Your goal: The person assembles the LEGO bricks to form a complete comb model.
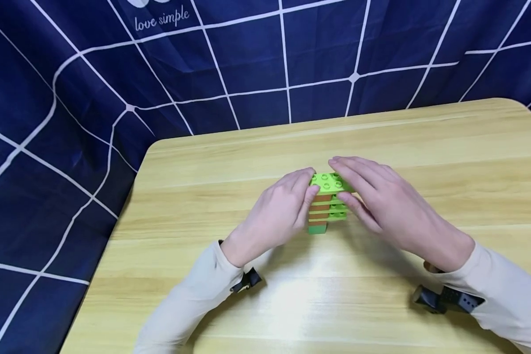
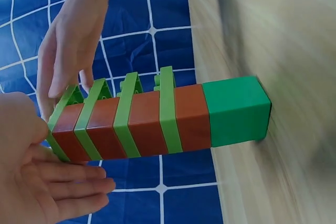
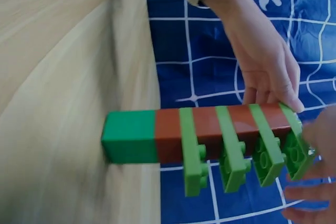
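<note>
A tower of toy building blocks (image 1: 320,208) stands upright on the table. It has a dark green block (image 2: 237,110) at its foot, and brown blocks (image 2: 193,119) alternate with light green plates (image 3: 190,148) above. These plates jut out to one side. My left hand (image 1: 280,209) pinches the left end of the top light green plate (image 1: 327,182), thumb in front and fingers behind. At the right end, my right hand (image 1: 389,206) holds the same plate between thumb and fingers. Its lower fingers (image 3: 310,192) extend loosely beside the tower in the right wrist view.
The wooden table (image 1: 194,191) extends around the tower, with its far edge beyond the hands. Dark blue cloth with white lines (image 1: 248,64) hangs behind and to the left. Black wrist devices (image 1: 246,280) sit at both cuffs, close above the tabletop.
</note>
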Available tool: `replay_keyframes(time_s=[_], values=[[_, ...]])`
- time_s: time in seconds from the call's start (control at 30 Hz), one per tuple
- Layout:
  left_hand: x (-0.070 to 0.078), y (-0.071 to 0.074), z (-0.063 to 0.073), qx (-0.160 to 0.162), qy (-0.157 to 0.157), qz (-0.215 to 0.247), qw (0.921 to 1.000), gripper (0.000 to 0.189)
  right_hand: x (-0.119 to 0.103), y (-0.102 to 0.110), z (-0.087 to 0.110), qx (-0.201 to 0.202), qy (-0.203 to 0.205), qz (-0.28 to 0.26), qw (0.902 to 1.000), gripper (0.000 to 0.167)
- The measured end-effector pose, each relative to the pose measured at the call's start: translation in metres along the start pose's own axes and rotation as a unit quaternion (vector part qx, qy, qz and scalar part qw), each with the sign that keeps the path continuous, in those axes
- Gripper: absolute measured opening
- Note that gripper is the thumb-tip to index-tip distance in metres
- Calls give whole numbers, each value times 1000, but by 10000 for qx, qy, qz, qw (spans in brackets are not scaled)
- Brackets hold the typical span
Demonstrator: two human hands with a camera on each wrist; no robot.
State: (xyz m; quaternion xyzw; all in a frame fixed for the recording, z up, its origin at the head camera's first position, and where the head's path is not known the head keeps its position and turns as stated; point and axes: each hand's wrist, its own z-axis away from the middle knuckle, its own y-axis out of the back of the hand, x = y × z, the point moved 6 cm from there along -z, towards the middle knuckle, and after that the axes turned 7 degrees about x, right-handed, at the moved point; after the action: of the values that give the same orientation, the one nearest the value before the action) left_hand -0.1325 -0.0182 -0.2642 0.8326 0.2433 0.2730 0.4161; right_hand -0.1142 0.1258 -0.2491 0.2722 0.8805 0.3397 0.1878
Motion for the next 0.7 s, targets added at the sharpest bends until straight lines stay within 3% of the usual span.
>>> replay_keyframes(time_s=[0.1,0.27,0.47,0.7], values=[[-5,-1,-4,-123,141,116,9998,39,0,-5,6,-78,255,130,9996,73],[-12,-2,-10,-364,381,207,9984,44,6,-13,17,-360,320,368,9982,87],[-19,-3,-12,-468,643,567,9952,47,10,-21,19,-360,396,609,9967,122],[-26,-4,-18,-460,687,1079,9907,43,13,-25,20,152,656,670,9955,117]])
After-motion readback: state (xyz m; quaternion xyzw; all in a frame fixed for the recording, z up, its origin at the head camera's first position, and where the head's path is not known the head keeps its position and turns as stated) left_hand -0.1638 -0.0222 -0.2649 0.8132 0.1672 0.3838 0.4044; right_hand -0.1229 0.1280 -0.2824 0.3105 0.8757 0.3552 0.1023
